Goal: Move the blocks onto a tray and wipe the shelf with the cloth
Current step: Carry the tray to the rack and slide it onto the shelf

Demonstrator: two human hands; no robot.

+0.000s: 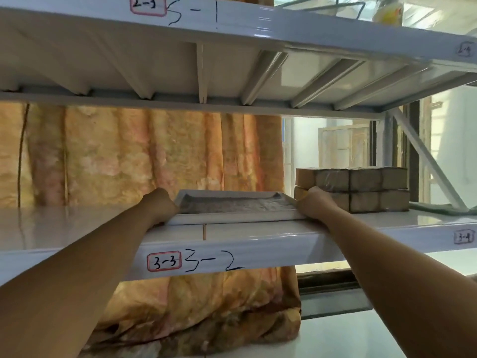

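Observation:
A white tray (233,218) with a grey speckled floor rests on the white shelf (77,228) marked 3-2, near its front edge. My left hand (161,202) grips the tray's left rim and my right hand (315,202) grips its right rim. Nothing lies in the tray. Just right of the tray stand brown blocks (361,188) stacked in two layers, close behind my right hand. A green cloth (444,209) lies on the shelf to the right of the blocks, partly hidden by them.
Another white shelf (206,29) hangs low overhead. An orange patterned curtain (129,156) hangs behind the shelf on the left. A diagonal white brace (423,156) and a window are at the back right. The shelf surface left of the tray is bare.

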